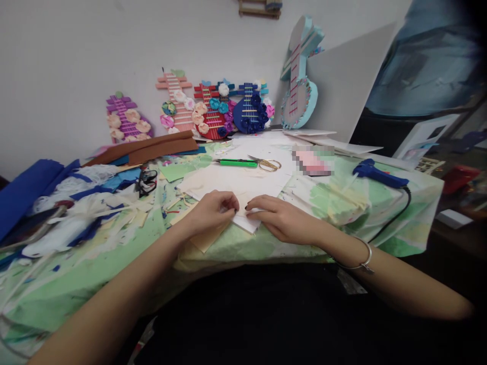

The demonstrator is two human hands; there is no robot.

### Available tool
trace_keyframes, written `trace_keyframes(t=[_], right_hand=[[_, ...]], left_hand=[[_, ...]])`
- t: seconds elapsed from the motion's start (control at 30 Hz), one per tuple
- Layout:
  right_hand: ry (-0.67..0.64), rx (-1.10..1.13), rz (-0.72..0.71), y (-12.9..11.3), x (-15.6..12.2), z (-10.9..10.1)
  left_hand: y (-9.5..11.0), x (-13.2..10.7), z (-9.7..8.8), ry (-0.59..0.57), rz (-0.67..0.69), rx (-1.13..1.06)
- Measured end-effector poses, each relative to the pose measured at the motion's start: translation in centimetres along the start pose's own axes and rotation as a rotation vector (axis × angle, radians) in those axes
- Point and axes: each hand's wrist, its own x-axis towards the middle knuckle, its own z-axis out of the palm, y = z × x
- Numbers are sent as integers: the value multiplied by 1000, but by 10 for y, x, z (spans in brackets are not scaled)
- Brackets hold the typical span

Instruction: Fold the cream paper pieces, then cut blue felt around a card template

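My left hand point(213, 210) is closed in a pinch over the front part of a white board point(274, 152). What its fingertips hold is too small to make out. Facing it, my right hand point(283, 218) rests with fingers apart and slightly bent, the tips close to the left fingertips. Pale cream material point(243, 195) lies on the board around the fingertips. A cream sheet point(207, 239) sticks out under my left wrist. Beyond my hands lie a green utility knife point(239, 162) and gold-handled scissors point(271, 165).
A blue glue gun point(380, 175) with its cord lies at the right, near a blurred pink object point(312, 161). Blue and white scraps point(87, 192) and brown sheets point(152, 147) crowd the left. Decorated lute shapes point(209, 111) lean on the wall, beside a large light-blue one point(300, 81).
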Motion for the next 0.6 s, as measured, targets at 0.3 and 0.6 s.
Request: trace_keyframes(t=[0.3,0.6], right_hand=[[-13,61,3,1,-1,-1],[7,86,-28,3,-1,0]], left_hand=[[-2,0,0,6,4,5],[2,-2,2,19,28,48]])
